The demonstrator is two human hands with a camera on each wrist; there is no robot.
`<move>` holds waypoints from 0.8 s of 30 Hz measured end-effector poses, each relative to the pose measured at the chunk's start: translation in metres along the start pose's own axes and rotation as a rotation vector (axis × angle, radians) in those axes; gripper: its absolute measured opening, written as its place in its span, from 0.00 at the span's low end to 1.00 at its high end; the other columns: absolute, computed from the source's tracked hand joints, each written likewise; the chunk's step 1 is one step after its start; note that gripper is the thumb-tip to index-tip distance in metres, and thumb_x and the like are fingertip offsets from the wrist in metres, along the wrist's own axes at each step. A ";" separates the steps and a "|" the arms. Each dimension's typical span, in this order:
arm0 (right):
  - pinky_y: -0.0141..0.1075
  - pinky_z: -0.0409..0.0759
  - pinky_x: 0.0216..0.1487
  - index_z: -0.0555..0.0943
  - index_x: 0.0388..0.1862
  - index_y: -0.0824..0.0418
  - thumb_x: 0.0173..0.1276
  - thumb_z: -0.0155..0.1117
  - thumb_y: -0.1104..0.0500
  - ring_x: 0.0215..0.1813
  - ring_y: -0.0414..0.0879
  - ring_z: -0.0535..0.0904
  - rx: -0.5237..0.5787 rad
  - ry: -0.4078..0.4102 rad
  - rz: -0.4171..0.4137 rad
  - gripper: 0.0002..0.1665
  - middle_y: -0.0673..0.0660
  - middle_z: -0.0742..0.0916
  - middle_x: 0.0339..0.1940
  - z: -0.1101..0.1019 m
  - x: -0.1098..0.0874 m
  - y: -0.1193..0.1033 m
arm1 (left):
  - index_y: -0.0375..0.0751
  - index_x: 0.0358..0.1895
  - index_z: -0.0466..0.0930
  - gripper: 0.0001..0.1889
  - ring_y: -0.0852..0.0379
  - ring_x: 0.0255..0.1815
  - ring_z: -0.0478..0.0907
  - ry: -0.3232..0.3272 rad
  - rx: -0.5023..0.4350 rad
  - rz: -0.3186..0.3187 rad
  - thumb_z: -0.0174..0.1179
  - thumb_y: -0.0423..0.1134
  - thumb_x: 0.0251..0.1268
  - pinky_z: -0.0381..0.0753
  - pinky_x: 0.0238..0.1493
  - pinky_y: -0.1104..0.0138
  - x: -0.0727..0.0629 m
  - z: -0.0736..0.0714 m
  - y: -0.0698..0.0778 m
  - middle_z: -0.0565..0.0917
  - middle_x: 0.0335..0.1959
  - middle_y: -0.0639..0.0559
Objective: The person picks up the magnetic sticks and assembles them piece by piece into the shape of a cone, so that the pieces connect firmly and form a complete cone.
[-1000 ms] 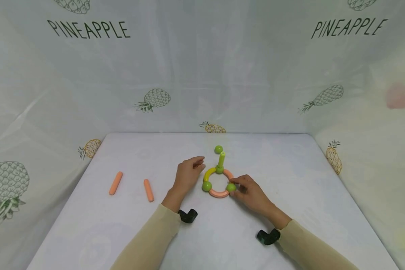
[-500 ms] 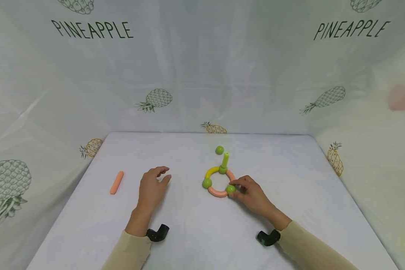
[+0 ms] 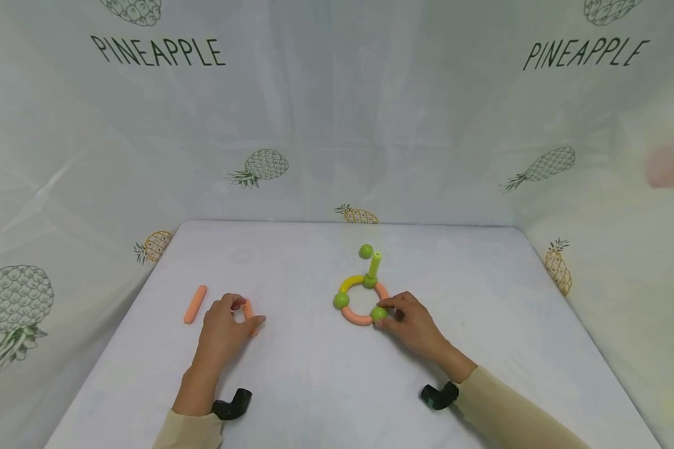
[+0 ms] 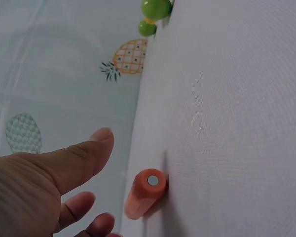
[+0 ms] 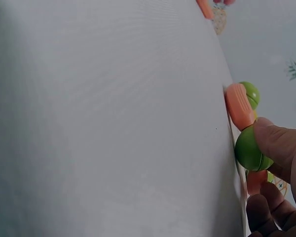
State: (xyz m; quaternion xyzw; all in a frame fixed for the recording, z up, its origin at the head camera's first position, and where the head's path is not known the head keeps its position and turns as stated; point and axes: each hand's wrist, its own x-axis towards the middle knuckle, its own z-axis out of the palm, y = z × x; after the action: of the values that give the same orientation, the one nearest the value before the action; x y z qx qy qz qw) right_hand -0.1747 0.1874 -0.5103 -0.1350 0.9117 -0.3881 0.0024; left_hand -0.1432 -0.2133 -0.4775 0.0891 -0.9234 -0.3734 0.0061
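Observation:
My left hand (image 3: 220, 333) reaches over an orange stick (image 3: 248, 308), thumb and fingers on either side of it. In the left wrist view the stick (image 4: 147, 193), with a silver disc in its end, lies apart from the thumb. My right hand (image 3: 414, 323) pinches a green ball (image 5: 249, 150) between thumb and fingers. That ball is part of a ring joined from a yellow curved piece (image 3: 351, 283), two orange curved pieces, another green ball (image 3: 341, 300) and a third green ball (image 3: 370, 282). From the third ball a light green stick (image 3: 374, 264) stands up, tilted slightly.
A second orange stick (image 3: 195, 304) lies left of my left hand. One loose green ball (image 3: 366, 251) sits behind the ring. The white table (image 3: 449, 262) backs onto a hanging sheet with pineapple prints (image 3: 337, 125).
My left hand has left the ring's side, moved left and come down around the nearer orange stick. The right hand keeps its pinch on the green ball, and the ring has turned slightly.

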 end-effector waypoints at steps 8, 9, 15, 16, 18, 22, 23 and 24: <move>0.34 0.72 0.45 0.88 0.57 0.53 0.65 0.80 0.52 0.44 0.43 0.73 0.004 -0.013 0.022 0.22 0.51 0.80 0.46 0.002 0.000 0.000 | 0.30 0.60 0.71 0.33 0.41 0.53 0.74 -0.053 0.026 -0.008 0.76 0.47 0.63 0.76 0.54 0.49 0.004 0.003 -0.008 0.79 0.55 0.35; 0.34 0.73 0.45 0.88 0.56 0.53 0.65 0.81 0.52 0.44 0.43 0.73 0.005 -0.014 0.024 0.22 0.51 0.80 0.46 0.002 0.000 0.000 | 0.30 0.59 0.71 0.32 0.42 0.52 0.74 -0.059 0.025 -0.010 0.76 0.47 0.63 0.76 0.54 0.50 0.004 0.004 -0.008 0.79 0.55 0.35; 0.35 0.73 0.45 0.88 0.56 0.52 0.65 0.81 0.51 0.45 0.43 0.73 0.006 -0.016 0.028 0.21 0.51 0.80 0.46 0.001 0.000 0.001 | 0.33 0.55 0.73 0.26 0.41 0.53 0.78 -0.062 0.031 -0.024 0.74 0.43 0.65 0.78 0.52 0.50 0.006 0.006 -0.012 0.81 0.52 0.38; 0.34 0.73 0.45 0.88 0.56 0.52 0.65 0.80 0.51 0.45 0.43 0.73 0.005 -0.015 0.029 0.21 0.51 0.80 0.46 0.001 0.000 0.001 | 0.33 0.55 0.73 0.24 0.41 0.53 0.78 -0.057 0.033 -0.024 0.73 0.42 0.65 0.78 0.52 0.50 0.007 0.007 -0.013 0.82 0.52 0.38; 0.34 0.73 0.46 0.88 0.56 0.52 0.65 0.80 0.51 0.45 0.43 0.73 0.007 -0.015 0.034 0.21 0.51 0.80 0.46 0.002 0.001 0.001 | 0.33 0.56 0.73 0.22 0.41 0.53 0.79 -0.042 0.033 -0.023 0.72 0.40 0.67 0.79 0.51 0.50 0.008 0.007 -0.013 0.83 0.52 0.38; 0.35 0.73 0.46 0.88 0.56 0.51 0.65 0.81 0.51 0.45 0.43 0.74 0.018 -0.013 0.034 0.21 0.51 0.81 0.46 0.001 0.000 0.001 | 0.34 0.58 0.74 0.19 0.42 0.53 0.79 -0.025 0.020 -0.018 0.68 0.36 0.70 0.78 0.50 0.52 0.010 0.008 -0.013 0.84 0.52 0.39; 0.35 0.74 0.47 0.88 0.56 0.51 0.65 0.81 0.51 0.45 0.43 0.74 0.020 -0.012 0.032 0.21 0.51 0.81 0.46 0.001 0.000 0.001 | 0.33 0.58 0.75 0.18 0.42 0.53 0.79 -0.018 0.016 -0.013 0.67 0.35 0.70 0.78 0.50 0.52 0.011 0.008 -0.012 0.84 0.53 0.38; 0.35 0.74 0.47 0.88 0.55 0.51 0.65 0.81 0.51 0.46 0.43 0.74 0.021 -0.011 0.030 0.21 0.51 0.81 0.46 0.001 0.000 0.001 | 0.33 0.59 0.76 0.18 0.42 0.53 0.79 -0.013 0.015 -0.008 0.66 0.34 0.71 0.78 0.50 0.52 0.011 0.008 -0.013 0.84 0.53 0.38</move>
State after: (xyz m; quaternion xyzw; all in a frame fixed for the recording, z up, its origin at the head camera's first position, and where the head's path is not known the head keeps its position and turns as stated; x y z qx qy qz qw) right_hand -0.1748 0.1871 -0.5117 -0.1233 0.9095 -0.3968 0.0144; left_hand -0.1530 -0.2189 -0.4922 0.0905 -0.9257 -0.3672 -0.0023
